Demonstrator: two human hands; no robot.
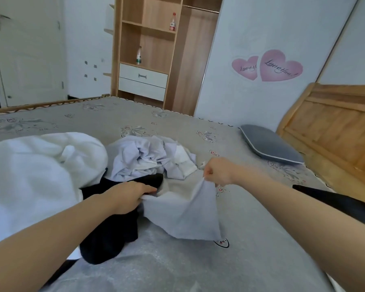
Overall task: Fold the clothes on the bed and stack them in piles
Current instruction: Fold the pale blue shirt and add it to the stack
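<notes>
A pale lilac-white garment hangs stretched between my two hands above the bed. My left hand grips its left edge, low over a black garment that lies crumpled on the mattress. My right hand pinches the garment's upper right edge in a closed fist, a little above the mattress. Behind the hands lies a crumpled heap of light blue-white clothing. A big white bundle fills the left side of the bed.
A grey pillow lies at the right near the wooden headboard. A dark cloth shows under my right forearm. A wooden wardrobe with two bottles and white drawers stands beyond the bed, beside a white door.
</notes>
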